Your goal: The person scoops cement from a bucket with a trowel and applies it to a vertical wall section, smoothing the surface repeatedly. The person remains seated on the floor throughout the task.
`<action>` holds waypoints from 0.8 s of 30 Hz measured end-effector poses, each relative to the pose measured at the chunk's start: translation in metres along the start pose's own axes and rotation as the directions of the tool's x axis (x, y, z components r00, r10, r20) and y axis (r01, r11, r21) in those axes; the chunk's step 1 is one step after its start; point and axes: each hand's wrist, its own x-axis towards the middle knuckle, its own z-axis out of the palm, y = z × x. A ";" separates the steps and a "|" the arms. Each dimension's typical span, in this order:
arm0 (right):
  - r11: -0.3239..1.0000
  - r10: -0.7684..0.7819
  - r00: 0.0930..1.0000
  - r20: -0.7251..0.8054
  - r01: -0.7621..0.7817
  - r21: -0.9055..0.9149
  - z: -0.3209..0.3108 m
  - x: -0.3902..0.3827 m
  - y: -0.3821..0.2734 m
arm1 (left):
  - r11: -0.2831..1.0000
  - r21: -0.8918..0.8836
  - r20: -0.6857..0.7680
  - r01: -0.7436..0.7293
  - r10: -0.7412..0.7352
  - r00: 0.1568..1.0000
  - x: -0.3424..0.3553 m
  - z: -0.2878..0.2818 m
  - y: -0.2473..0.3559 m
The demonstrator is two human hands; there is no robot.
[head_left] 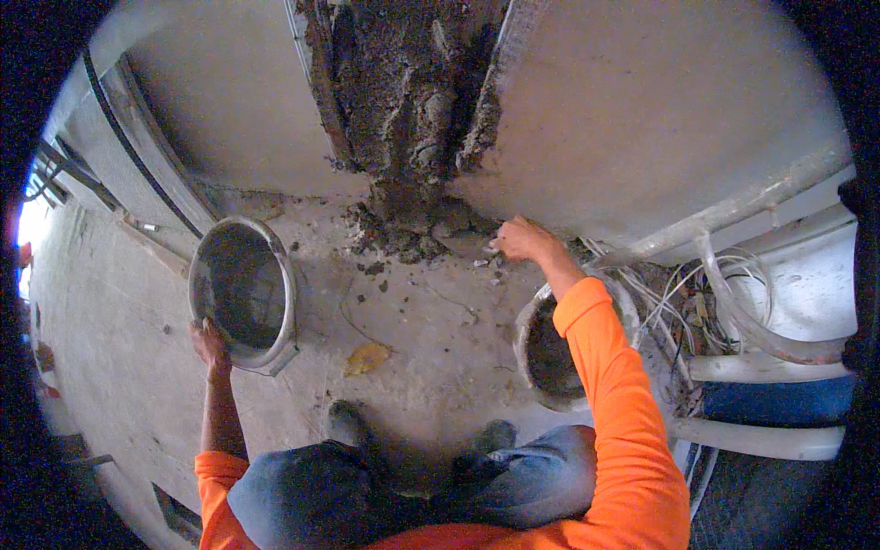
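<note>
My left hand (210,344) is closed on the near-left rim of a round bucket (287,291) with grey residue inside. At the foot of the wall, my right hand (527,240) is closed on what looks like a trowel (469,246). Its flat grey blade is low against the floor, and the fingers cover its handle. Just left of the blade lies a heap of wet mortar (403,240). Above the heap, a rough, dark mortar strip (403,92) runs up the wall between two lighter edges.
A second bucket (524,344) stands under my right forearm, partly hidden by it. Loose white cables (655,298) and pipes (770,344) crowd the right side. A dry yellow leaf (367,358) and mortar crumbs lie on the concrete floor (128,312). A black cable (128,142) hangs at the left.
</note>
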 end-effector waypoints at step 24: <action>0.999 0.031 0.874 -0.486 -0.048 -0.023 -0.072 -0.125 -0.034 | 0.986 -0.095 -0.105 -0.139 0.129 0.986 -0.006 0.001 0.001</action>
